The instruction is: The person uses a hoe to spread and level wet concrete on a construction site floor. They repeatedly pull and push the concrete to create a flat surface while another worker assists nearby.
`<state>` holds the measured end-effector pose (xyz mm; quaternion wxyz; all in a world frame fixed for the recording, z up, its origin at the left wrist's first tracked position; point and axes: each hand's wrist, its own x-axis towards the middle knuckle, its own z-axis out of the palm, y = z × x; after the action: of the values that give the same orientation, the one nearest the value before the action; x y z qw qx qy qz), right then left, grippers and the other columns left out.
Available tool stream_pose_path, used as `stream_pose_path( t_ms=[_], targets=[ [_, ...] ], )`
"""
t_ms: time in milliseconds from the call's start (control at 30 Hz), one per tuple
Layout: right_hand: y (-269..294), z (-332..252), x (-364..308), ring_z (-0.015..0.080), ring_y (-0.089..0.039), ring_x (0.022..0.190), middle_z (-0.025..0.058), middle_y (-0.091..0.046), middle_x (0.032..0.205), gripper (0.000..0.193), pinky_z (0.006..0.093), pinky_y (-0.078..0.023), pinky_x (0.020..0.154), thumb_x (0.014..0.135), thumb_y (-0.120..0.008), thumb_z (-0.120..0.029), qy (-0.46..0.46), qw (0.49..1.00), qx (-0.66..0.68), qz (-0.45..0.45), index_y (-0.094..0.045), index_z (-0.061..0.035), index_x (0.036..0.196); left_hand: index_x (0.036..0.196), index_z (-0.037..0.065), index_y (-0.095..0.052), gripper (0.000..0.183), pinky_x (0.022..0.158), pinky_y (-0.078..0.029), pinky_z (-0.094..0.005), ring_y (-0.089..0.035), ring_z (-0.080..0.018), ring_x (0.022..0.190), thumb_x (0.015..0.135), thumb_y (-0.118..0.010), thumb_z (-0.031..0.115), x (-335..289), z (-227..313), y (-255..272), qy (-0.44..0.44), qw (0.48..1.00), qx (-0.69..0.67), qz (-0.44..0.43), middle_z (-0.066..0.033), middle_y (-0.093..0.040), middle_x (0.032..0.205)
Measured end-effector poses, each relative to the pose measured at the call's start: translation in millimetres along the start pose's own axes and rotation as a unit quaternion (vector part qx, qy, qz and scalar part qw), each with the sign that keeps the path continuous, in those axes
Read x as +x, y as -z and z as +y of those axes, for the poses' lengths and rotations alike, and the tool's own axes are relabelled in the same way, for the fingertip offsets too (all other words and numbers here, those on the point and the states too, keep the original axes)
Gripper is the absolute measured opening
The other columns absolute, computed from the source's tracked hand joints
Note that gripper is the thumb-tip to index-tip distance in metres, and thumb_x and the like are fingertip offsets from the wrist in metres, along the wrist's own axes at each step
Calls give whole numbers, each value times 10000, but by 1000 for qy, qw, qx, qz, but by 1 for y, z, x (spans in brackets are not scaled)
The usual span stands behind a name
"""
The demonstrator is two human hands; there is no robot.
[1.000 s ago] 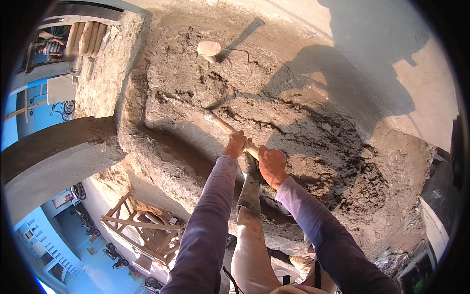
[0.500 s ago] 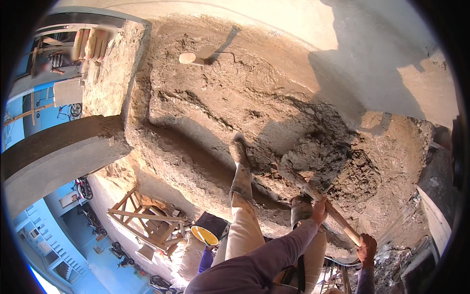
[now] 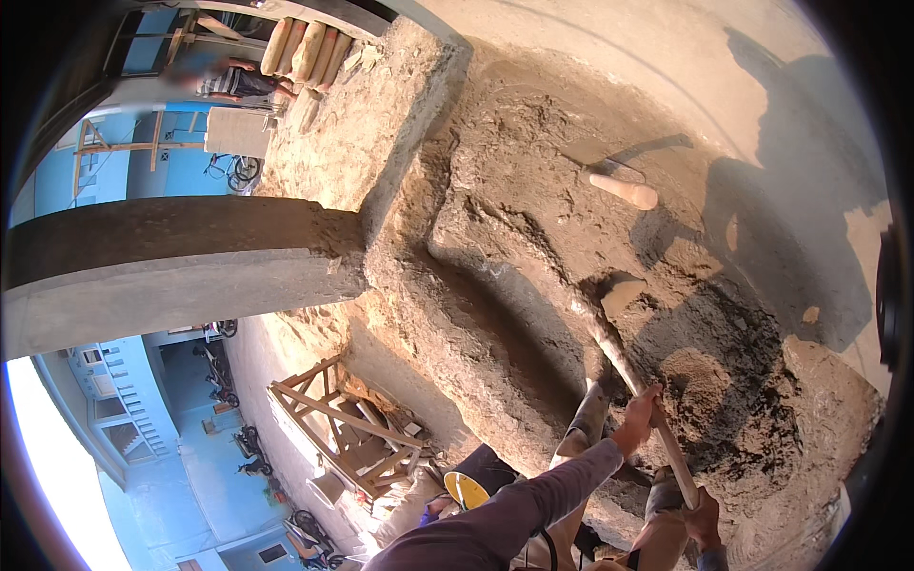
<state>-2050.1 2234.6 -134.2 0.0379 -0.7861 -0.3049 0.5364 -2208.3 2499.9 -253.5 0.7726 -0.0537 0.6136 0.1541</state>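
A long wooden tool handle [image 3: 619, 354] slants across the wet mortar bed [image 3: 543, 224]; its working end is hidden in the mix, so I cannot tell a hoe from a shovel. My left hand [image 3: 640, 421] is closed around the middle of the handle. Lower down, my right hand [image 3: 704, 521] grips its near end. Dark, lumpy wet mix [image 3: 733, 400] is heaped to the right of the handle. Beyond it lies a trowel with a pale wooden handle [image 3: 625, 190]. My muddy boot [image 3: 590, 409] stands beside the tool handle.
A concrete beam [image 3: 190, 295] juts in from the left. Below it are a wooden frame [image 3: 343, 428] and a black bucket-like thing with a yellow round face [image 3: 466, 490], near a blue sleeve. Another person [image 3: 243, 84] is by stacked sacks [image 3: 305, 52]. A wall [image 3: 647, 57] borders the far side.
The view has swung, so the surroundings sit farther right in it. The tool handle is still in both hands and now points more steeply away from me, its far end farther out over the bed.
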Motion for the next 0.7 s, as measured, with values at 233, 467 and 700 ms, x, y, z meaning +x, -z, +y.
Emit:
stream_pose_path(
  t_ms=[233, 467, 700],
  targets=[
    [-152, -390, 307, 137, -516, 453, 24, -540, 622, 196, 294, -368, 380, 877, -727, -128, 76, 784, 467, -403, -533, -104, 880, 1170, 19, -353, 439, 529, -534, -432, -646, -242, 622, 978, -642, 289, 83, 333, 111, -460, 734, 393, 307, -157, -611, 815],
    [-195, -378, 330, 104, -519, 598, -33, -514, 744, 187, 260, -418, 548, 878, -688, -90, -66, 628, 651, -420, -524, -149, 946, 1229, -21, -469, 449, 714, -525, -557, -688, -401, 815, 920, -686, 221, 111, 301, 102, -250, 850, 411, 214, -254, -665, 904],
    [-140, -222, 245, 102, -515, 563, -13, -551, 715, 115, 249, -407, 485, 946, -712, -116, -93, 658, 647, -374, -598, -103, 943, 1046, -81, -659, 307, 773, -539, -550, -672, -455, 878, 909, -675, 193, 138, 147, 94, -293, 192, 936, -39, -282, -670, 839]
  ],
)
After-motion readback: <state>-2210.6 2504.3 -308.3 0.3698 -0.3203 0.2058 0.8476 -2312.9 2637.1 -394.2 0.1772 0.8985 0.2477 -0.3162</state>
